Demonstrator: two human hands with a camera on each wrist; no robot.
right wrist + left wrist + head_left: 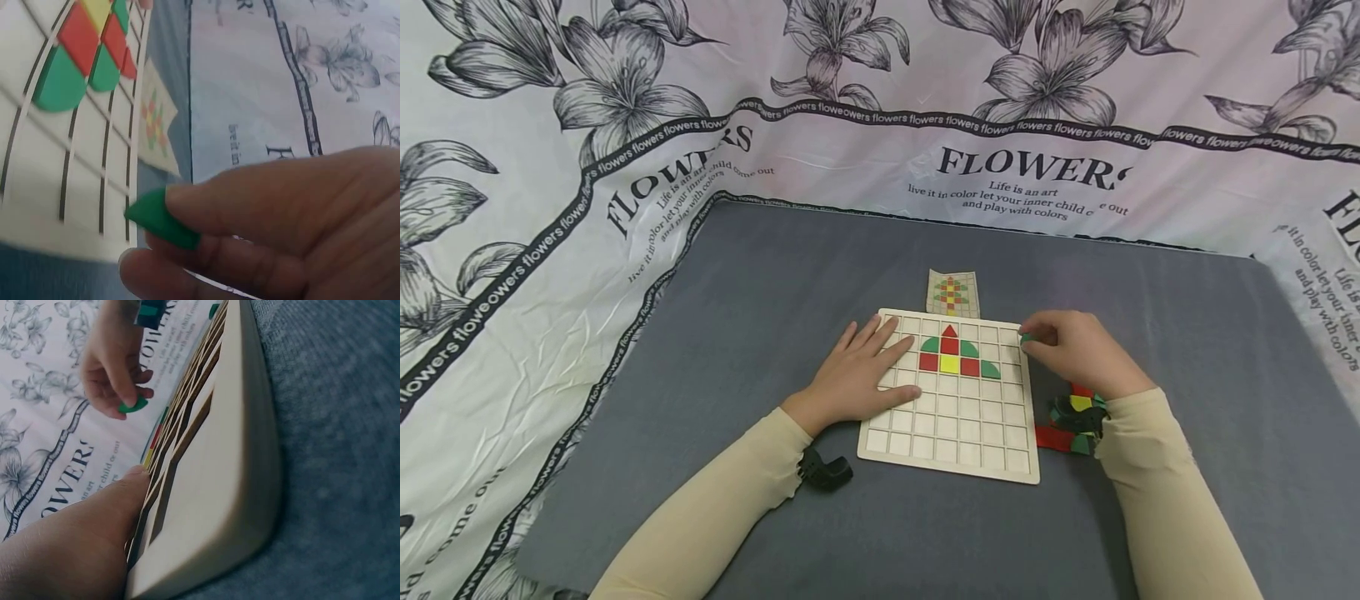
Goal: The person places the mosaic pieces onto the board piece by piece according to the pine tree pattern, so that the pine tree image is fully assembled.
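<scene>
With your left hand spread on the grid board and your right hand pinching a green tile by the board's right edge, you appear to be mid-placement; the next move likely calls for seating it left of the leftmost red tile.

2 hands, 1 card, 1 board with 4 coloured squares, 1 triangle, 3 green quarter-rounds
</scene>
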